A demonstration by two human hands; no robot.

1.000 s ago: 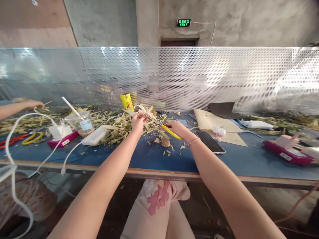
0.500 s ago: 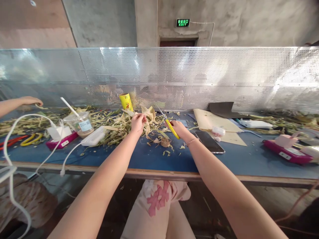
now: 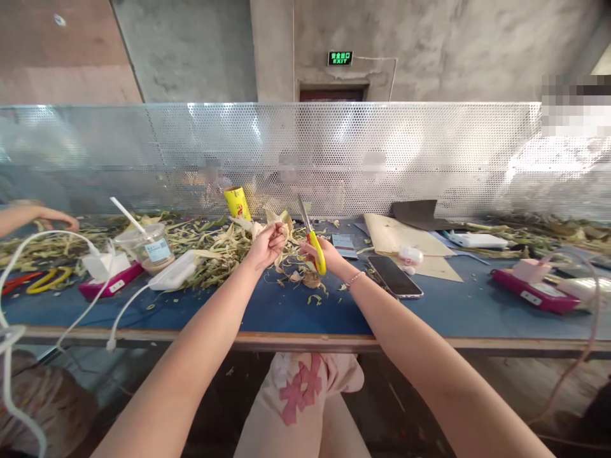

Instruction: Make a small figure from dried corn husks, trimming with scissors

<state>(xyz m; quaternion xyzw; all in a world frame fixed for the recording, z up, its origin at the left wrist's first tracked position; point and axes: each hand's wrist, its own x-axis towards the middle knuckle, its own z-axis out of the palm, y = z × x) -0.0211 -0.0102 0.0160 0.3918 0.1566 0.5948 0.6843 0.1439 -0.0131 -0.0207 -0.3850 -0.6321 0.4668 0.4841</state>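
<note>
My left hand [image 3: 267, 245] is closed in a pinch on a pale dried leaf [image 3: 285, 219], with parts of it hidden behind the fingers. In my right hand [image 3: 333, 257] is a pair of scissors [image 3: 316, 249] with yellow handles, its blades pointing up and away from me. The scissors are just right of my left hand and the leaf. Behind and left of my left hand spreads a heap of dried leaves [image 3: 222, 267]. A small brown clump [image 3: 312, 280] and leaf scraps lie below the scissors on the blue table [image 3: 296, 315].
Right of my hands lie a phone [image 3: 395, 277], an earbud case [image 3: 411, 256] and brown paper [image 3: 401, 235]. Left are a plastic cup [image 3: 157, 251], a white power bank [image 3: 172, 272] and a power strip [image 3: 111, 281]. A yellow roll [image 3: 237, 203] stands before the perforated screen [image 3: 315, 149]. Another person's hand [image 3: 55, 217] is far left.
My right hand has come closer to my left, and the scissors have turned more upright. The view has shifted slightly. The other person's hand at far left has changed its pose.
</note>
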